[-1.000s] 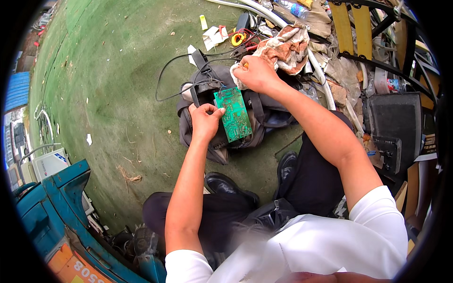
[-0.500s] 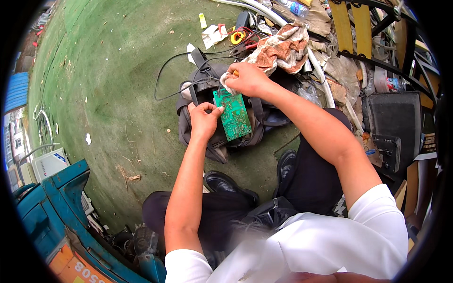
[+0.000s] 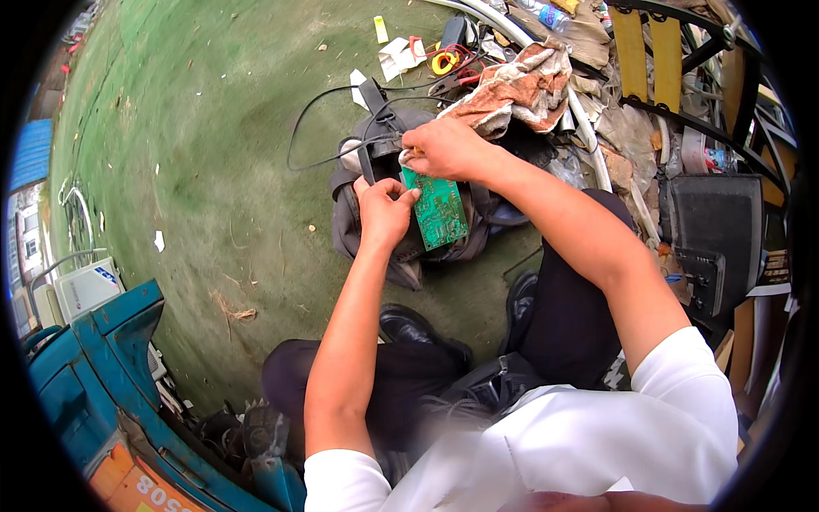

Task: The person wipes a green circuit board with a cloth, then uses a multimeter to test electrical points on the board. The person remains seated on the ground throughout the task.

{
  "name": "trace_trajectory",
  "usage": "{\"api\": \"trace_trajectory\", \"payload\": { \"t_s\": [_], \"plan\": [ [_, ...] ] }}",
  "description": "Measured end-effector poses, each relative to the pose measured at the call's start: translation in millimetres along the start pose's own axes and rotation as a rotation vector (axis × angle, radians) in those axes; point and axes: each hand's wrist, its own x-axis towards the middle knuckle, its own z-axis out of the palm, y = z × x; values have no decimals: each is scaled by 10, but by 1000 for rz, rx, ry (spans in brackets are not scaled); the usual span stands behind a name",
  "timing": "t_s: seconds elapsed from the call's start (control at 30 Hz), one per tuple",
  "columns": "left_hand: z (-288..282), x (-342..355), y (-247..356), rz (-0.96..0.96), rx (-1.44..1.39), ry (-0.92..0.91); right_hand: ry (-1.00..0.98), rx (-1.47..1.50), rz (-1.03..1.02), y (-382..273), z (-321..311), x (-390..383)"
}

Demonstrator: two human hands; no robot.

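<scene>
A green circuit board (image 3: pixel 442 213) is held tilted over a dark grey bag (image 3: pixel 345 224) on the ground. My left hand (image 3: pixel 386 211) pinches the board's left edge between thumb and fingers. Over the board's top end, my right hand (image 3: pixel 450 151) is closed on a small white cloth (image 3: pixel 407 157), mostly hidden under the fingers. Something orange-yellow shows between those fingers, too small to name. A black cable (image 3: pixel 294 141) loops out from the bag's far side.
A brown-and-white rag (image 3: pixel 520 90) lies just beyond my right hand. Behind it are a yellow clamp-shaped tool (image 3: pixel 444 62), red leads and paper scraps (image 3: pixel 401 58). Pipes and rubbish heap up at right, beside a black panel (image 3: pixel 712 230). A teal metal body (image 3: pixel 111 341) stands at left.
The view has shifted slightly. My right hand has come lower and further left over the board's top end, covering more of the white cloth. My left hand keeps its pinch on the board.
</scene>
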Motion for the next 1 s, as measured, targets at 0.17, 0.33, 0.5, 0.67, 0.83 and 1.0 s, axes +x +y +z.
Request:
{"api": "trace_trajectory", "payload": {
  "t_s": [0.17,0.33,0.5,0.67,0.83,1.0],
  "plan": [
    [32,21,-43,-1,-8,16,-84,41,-160,72,-106,149],
    [8,-14,8,-15,-12,-6,-227,-120,-359,120,-153,223],
    [-33,-34,2,-41,-35,-28,-283,-304,-603,112,-216,260],
    [-21,-39,41,-68,-24,-30,-317,-317,-555,73,-239,232],
    [-12,-47,66,-64,2,-24,-216,-204,-430,86,-107,198],
    [-15,-24,36,-40,18,1,-275,-169,-515,141,-165,216]
  ]
}}
